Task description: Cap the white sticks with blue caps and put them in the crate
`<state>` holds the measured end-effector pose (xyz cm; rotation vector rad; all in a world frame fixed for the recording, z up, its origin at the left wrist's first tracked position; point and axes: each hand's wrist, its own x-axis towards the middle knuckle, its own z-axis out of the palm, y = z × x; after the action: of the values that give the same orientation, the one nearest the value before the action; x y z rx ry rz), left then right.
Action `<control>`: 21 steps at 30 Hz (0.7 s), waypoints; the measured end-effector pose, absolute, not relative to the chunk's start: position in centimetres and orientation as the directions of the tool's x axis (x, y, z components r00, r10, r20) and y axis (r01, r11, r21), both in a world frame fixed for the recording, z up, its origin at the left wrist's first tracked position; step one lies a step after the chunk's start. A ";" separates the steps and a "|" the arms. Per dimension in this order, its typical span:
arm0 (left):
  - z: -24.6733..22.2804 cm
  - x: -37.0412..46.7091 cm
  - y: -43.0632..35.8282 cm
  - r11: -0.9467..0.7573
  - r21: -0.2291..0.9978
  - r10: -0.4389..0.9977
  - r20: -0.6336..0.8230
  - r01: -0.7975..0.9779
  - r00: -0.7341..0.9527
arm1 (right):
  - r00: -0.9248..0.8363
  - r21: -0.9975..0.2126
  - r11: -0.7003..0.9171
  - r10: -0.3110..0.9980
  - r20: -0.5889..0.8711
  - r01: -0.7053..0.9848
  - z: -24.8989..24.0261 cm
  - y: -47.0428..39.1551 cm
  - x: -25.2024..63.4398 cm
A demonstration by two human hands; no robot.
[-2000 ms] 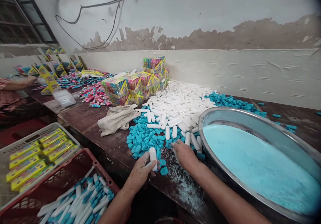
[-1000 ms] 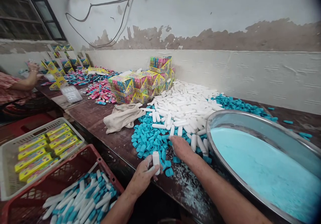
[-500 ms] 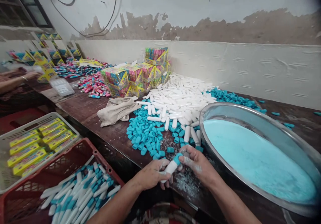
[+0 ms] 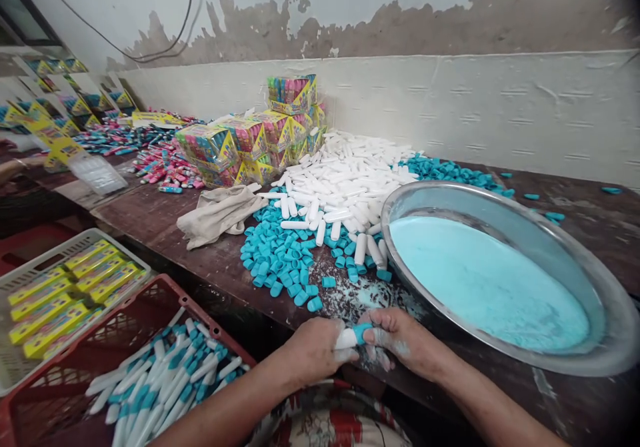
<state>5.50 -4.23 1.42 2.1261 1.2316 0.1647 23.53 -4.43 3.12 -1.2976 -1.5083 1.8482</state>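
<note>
Between my hands lies a white plastic tube [image 4: 346, 340] with a teal cap [image 4: 362, 333] on its right end. My left hand [image 4: 320, 348] is closed around the white body, hiding much of it. Powder-dusted fingers of my right hand [image 4: 395, 340] pinch the cap. Beyond them, loose teal caps [image 4: 277, 260] are heaped on the table, and a large pile of white tubes [image 4: 350, 180] lies behind those. To the right stands a wide metal basin [image 4: 395, 260] holding pale blue powder [image 4: 480, 280].
At lower left, a red crate [image 4: 165, 287] holds capped tubes [image 4: 165, 380]; a pale basket [image 4: 143, 260] beside it holds yellow boxes. A cloth glove [image 4: 215, 215] and packed display boxes [image 4: 250, 143] sit farther back. Another person's arm [image 4: 20, 167] shows at far left.
The tube has turned from slanted to nearly level, and my hands have come closer together around it. The view has shifted, so the table's things sit farther left and mostly higher.
</note>
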 end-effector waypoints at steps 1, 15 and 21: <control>1.2 5.8 -4.3 -0.349 0.553 0.816 -0.217 0.756 0.536 | -0.464 -0.920 -0.315 0.795 -0.391 0.235 3.1 -4.6 23.6; 1.4 8.3 -3.9 -0.473 0.299 0.783 -0.288 0.829 0.551 | -0.276 -0.905 -0.161 0.918 -0.284 0.393 2.0 -6.7 23.9; 1.9 8.1 -3.8 -0.586 0.248 0.720 -0.276 0.771 0.636 | -0.369 -0.872 -0.112 0.875 -0.314 0.477 2.3 -6.9 24.6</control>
<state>8.12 -3.78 1.92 2.5163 1.1910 -0.2065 24.60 -6.93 2.32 -1.4868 -1.7971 1.4780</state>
